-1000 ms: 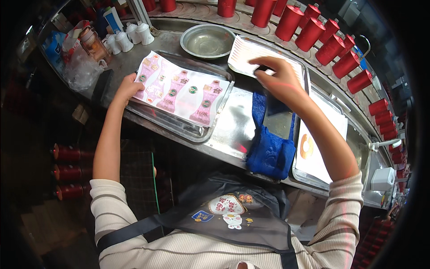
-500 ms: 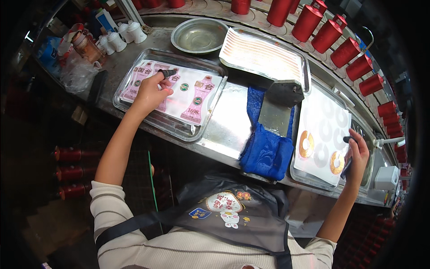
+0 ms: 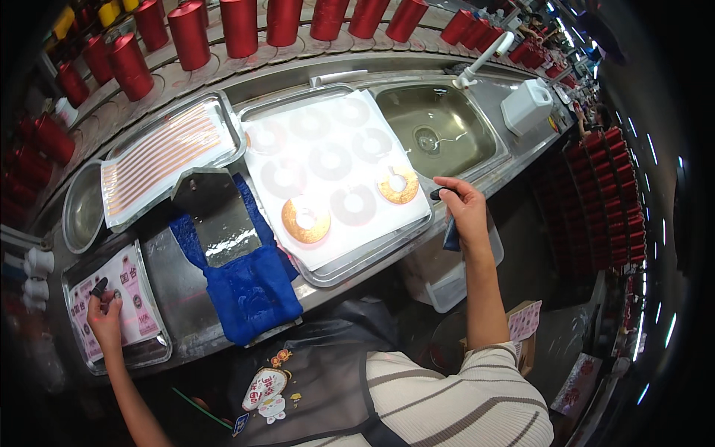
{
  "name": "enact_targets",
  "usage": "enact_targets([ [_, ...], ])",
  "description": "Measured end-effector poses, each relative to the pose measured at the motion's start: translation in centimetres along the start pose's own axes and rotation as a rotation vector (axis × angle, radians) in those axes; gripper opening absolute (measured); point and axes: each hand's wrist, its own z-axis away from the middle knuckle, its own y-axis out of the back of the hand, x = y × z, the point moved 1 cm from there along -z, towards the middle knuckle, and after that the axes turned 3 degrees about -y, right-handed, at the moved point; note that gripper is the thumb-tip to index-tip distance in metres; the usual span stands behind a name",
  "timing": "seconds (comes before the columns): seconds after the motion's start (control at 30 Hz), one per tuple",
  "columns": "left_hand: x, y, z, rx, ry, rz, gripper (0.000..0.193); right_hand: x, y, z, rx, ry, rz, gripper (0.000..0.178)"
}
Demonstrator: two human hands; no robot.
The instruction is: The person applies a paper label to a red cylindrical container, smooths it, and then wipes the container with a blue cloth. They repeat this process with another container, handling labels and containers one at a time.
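Observation:
My left hand [image 3: 104, 319] is over a sheet of pink and white bottle-shaped decals [image 3: 128, 294] in a metal tray [image 3: 165, 344]. A black cover sits on its index finger, and the thumb is apart from it. My right hand [image 3: 468, 216] is just off the right edge of a white sheet [image 3: 328, 223] on another metal tray [image 3: 350, 277]. A black cover is on its fingertip too. A dark blue strip [image 3: 451, 235], perhaps cloth, hangs from its curled fingers. Gold ring decals [image 3: 292, 223] and paler ring marks lie on the white sheet.
Between the trays, a wet blue cloth [image 3: 253, 298] lies around a metal block [image 3: 223, 216]. Behind are a striped orange sheet [image 3: 160, 160], a metal bowl [image 3: 74, 216] and red bottles [image 3: 238, 30] on a conveyor. A sink [image 3: 477, 134] and white jug [image 3: 525, 108] stand right.
My view has swung right, bringing the sink into fuller sight. My right hand has moved slightly away from the white sheet's edge. My left hand stays over the pink decals.

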Motion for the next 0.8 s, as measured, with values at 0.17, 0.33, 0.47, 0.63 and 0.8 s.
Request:
enact_targets([
  [0.17,0.0,-0.4,-0.4,0.006,0.021,0.042,0.047,3.0,3.0,-0.5,0.147,0.035,-0.008,0.024],
  [0.33,1.0,-0.1,-0.1,0.012,0.013,-0.073,0.042,4.8,4.8,-2.4,0.218,0.048,0.010,0.024],
  [0.47,1.5,0.0,0.3,0.013,0.018,-0.115,0.041,5.9,5.8,-3.3,0.249,0.044,-0.019,0.023],
  [0.63,0.9,0.0,0.3,0.011,-0.003,-0.133,0.040,7.8,6.9,-4.0,0.275,0.028,-0.059,0.023],
  [0.8,0.7,0.2,0.4,0.005,-0.017,-0.178,0.038,9.2,7.5,-4.5,0.298,0.022,-0.100,0.023],
])
